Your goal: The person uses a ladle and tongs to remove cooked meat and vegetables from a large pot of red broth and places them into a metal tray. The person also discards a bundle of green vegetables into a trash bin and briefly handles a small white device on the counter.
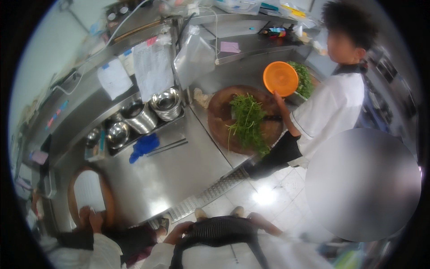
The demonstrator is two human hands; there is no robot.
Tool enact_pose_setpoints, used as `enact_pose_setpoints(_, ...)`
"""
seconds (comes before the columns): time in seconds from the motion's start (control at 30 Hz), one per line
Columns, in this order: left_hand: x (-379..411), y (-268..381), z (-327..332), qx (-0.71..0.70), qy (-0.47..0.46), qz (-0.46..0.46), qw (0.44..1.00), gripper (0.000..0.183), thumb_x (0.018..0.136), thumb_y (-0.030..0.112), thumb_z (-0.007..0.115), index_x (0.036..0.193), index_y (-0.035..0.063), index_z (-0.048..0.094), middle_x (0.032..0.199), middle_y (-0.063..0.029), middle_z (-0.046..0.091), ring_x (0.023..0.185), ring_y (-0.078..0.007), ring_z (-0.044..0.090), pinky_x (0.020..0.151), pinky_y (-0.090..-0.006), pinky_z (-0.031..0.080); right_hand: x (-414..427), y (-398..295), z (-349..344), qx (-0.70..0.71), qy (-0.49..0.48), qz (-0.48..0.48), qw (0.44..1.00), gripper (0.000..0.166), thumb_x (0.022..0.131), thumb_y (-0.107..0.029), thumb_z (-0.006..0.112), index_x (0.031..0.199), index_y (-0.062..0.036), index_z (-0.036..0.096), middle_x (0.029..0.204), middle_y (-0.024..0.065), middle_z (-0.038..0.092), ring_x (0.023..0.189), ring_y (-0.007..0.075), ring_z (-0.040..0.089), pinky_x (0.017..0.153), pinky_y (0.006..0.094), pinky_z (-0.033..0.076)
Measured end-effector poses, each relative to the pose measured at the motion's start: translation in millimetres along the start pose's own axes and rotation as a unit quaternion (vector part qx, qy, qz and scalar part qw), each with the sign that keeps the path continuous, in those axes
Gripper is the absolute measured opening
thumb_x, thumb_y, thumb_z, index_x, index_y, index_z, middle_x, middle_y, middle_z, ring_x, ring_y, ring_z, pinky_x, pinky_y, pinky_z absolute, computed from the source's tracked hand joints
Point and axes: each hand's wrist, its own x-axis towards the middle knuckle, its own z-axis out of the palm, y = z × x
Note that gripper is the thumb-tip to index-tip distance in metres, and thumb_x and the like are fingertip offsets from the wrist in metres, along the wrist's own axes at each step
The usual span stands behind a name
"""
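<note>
My left hand [183, 230] is at the left edge of the dark striped apron [221, 228] at my waist. At the opposite edge of the apron is my right hand [260, 222]. Both are blurred and their fingertips are partly hidden, so I cannot tell whether they grip the cloth. In front of me stands a stainless steel worktable [158, 181]. On it lie a blue cloth or glove [144, 146] and a pair of dark chopsticks [168, 147]. Leafy green herbs [248, 117] with long stems are heaped on a round wooden chopping block [220, 124].
To the right, a co-worker [332, 101] holds an orange plastic bowl [281, 79] near a tray of greens [302, 79]. Another person's hands [90, 215] rest at a white slab [89, 188] on a round board [71, 195]. Stacked metal bowls [139, 117] line the table's back.
</note>
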Motion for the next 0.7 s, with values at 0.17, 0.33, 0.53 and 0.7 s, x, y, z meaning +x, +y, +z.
enact_pose_setpoints(0.17,55,22,28,0.09,0.004,0.048,0.995,0.019,0.088,0.02,0.065,0.099,0.0053,0.071,0.1,-0.0196,0.068,0.096,-0.0261,0.067,0.085,-0.0393,0.05,30,109,14,-0.131,0.093,-0.197,0.967,0.029,0.088,-0.032,0.055,0.082,-0.007,0.068,0.09,0.018,0.07,0.087,0.038,0.066,0.078,0.0473,0.052)
enact_pose_setpoints(0.33,105,20,74,0.198,0.175,0.116,0.957,0.022,0.09,0.022,0.064,0.093,0.0017,0.07,0.093,-0.0213,0.069,0.094,-0.0281,0.067,0.084,-0.0392,0.05,60,64,-17,-0.037,-0.035,-0.123,0.991,0.029,0.088,-0.032,0.055,0.082,-0.0069,0.068,0.09,0.017,0.07,0.086,0.0367,0.066,0.077,0.0465,0.052)
enact_pose_setpoints(0.53,109,62,108,-0.252,0.171,0.061,0.95,0.035,0.082,0.036,0.071,0.092,0.0035,0.071,0.095,-0.0199,0.067,0.091,-0.029,0.065,0.076,-0.0395,0.048,106,24,-61,-0.037,-0.064,-0.13,0.989,0.029,0.088,-0.032,0.055,0.082,-0.0069,0.068,0.089,0.0159,0.07,0.085,0.0352,0.066,0.076,0.0456,0.052)
enact_pose_setpoints(0.7,159,-37,134,0.083,0.219,0.339,0.911,0.047,0.083,0.044,0.072,0.096,-0.0011,0.07,0.112,-0.0205,0.065,0.107,-0.0308,0.061,0.081,-0.0431,0.048,108,-39,-51,-0.017,-0.134,-0.183,0.974,0.029,0.088,-0.032,0.056,0.082,-0.0068,0.068,0.088,0.0149,0.07,0.084,0.034,0.066,0.075,0.0448,0.052)
